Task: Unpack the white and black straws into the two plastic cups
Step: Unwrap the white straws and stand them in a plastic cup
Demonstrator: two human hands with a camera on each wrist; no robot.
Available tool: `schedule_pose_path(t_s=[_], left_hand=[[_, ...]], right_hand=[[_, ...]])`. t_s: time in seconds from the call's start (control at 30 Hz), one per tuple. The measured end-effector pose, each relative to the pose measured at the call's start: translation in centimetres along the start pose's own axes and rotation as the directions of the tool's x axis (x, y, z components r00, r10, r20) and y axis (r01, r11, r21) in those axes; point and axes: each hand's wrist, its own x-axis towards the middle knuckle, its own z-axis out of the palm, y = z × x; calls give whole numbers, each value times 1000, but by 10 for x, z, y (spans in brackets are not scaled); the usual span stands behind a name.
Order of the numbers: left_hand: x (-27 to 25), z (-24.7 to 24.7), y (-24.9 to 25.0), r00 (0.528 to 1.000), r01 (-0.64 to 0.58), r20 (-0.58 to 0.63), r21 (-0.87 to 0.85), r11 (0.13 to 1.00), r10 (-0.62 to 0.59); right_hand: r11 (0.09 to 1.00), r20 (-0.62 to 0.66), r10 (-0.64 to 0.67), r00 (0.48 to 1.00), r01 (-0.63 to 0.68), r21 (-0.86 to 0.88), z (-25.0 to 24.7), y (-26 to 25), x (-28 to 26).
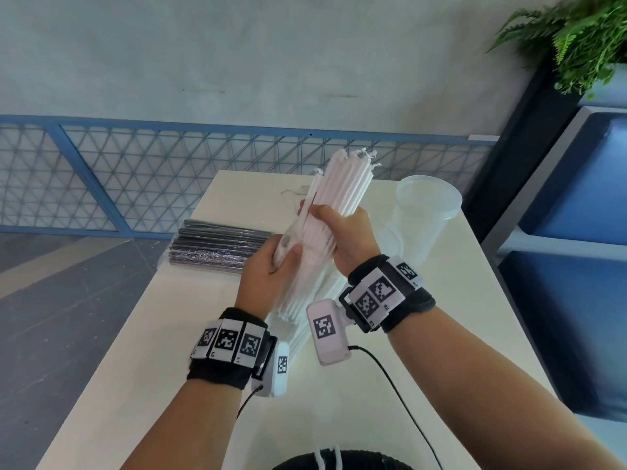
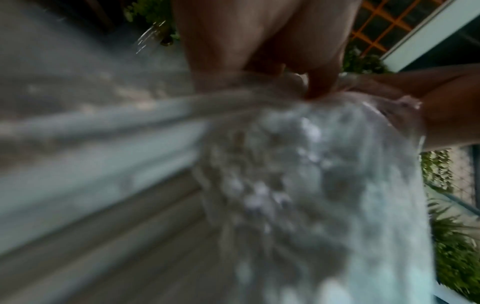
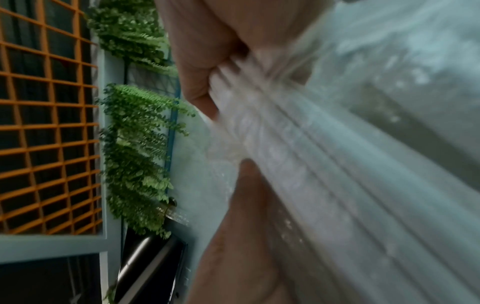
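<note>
White straws [image 1: 342, 184], gripped by your right hand [image 1: 342, 232] while your left hand [image 1: 268, 269] grips their wrapper [image 1: 288, 245], could scatter if yanked.

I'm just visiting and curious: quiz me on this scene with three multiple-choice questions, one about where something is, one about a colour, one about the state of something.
1. Where is the pack of black straws?
A. Lying on the table, beside the left hand
B. Standing in a cup
C. On the floor

2. What colour are the straws held by both hands?
A. Black
B. Green
C. White

3. What state is the clear plastic cup in?
A. Full of straws
B. No straws in it
C. Crushed flat

Answers:
1. A: the dark pack lies flat on the table's far left part, by the left hand.
2. C: the white straws form a pale bundle gripped by the right hand and the left hand.
3. B: the cup's open mouth shows no straws inside.
</note>
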Motion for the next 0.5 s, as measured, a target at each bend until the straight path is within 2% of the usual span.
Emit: schedule_pose_path(t_s=[0.2,0.3,0.43,0.5], left_hand=[[0,-1,-12,977,-129,-143,185,974,156],[1,0,-14,967,-147,-177,190,971,181],[2,5,-13,969,-133,-184,171,976,164],[2,6,-12,970,-136,-178,164,977,165]], right_hand=[[989,-2,-125,992,125,79,-13,-30,6],[983,-11,-129,992,129,132,-16,-37,11],[996,79,-25,997,32,-88,-14,-8,5],[991,46,-37,998,42,-124,-13,1,1]])
